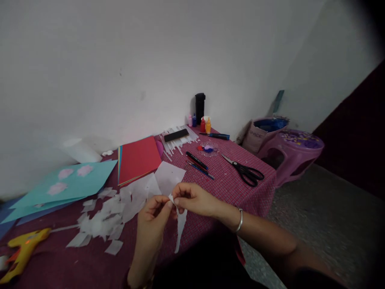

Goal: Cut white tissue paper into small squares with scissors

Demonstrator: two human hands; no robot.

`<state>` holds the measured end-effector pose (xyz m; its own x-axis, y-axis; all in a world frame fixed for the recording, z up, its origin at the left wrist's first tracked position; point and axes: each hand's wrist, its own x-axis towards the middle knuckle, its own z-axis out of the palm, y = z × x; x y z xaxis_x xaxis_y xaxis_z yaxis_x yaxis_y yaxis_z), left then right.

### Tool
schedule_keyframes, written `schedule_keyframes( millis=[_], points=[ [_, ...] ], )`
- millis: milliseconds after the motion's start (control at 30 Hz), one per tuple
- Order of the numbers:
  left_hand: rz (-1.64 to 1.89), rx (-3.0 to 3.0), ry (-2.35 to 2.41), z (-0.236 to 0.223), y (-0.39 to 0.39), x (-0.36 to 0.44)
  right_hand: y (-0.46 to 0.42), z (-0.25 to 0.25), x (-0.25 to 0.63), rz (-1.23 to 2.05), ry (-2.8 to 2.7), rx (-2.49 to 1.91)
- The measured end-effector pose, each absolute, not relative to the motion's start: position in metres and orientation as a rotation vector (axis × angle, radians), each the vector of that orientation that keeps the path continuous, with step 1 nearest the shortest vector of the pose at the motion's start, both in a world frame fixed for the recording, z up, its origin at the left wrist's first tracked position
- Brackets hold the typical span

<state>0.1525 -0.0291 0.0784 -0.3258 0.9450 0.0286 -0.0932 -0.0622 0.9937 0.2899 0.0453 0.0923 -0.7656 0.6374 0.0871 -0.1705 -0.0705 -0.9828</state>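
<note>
Both of my hands meet over the front edge of a table covered in a red checked cloth [228,188]. My left hand [153,220] and my right hand [195,198] each pinch the top of a thin white paper strip [180,226] that hangs down between them. The right wrist wears a silver bangle [240,219]. Just behind the hands lies a larger white sheet [168,176], and several torn white paper pieces [105,216] are scattered to the left.
Black scissors [246,171], pens [197,161], a paint palette [208,149], small paint bottles [205,124], a black flask [199,106], white sticks [177,140], red card [138,158], teal sheets [66,182] and a yellow glue gun [24,251]. A purple stool [293,152] stands on the right.
</note>
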Motion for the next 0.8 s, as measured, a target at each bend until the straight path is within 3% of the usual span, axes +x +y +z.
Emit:
schedule_keyframes(
  millis=[533, 800],
  points=[
    [1.398, 1.155, 1.61, 0.095, -0.044, 0.157, 0.036, 0.096, 0.292, 1.475, -1.91, -0.547],
    [1.541, 0.921, 1.538, 0.091, -0.045, 0.13, 0.009, 0.119, 0.315, 1.759, -1.853, -0.347]
  ],
)
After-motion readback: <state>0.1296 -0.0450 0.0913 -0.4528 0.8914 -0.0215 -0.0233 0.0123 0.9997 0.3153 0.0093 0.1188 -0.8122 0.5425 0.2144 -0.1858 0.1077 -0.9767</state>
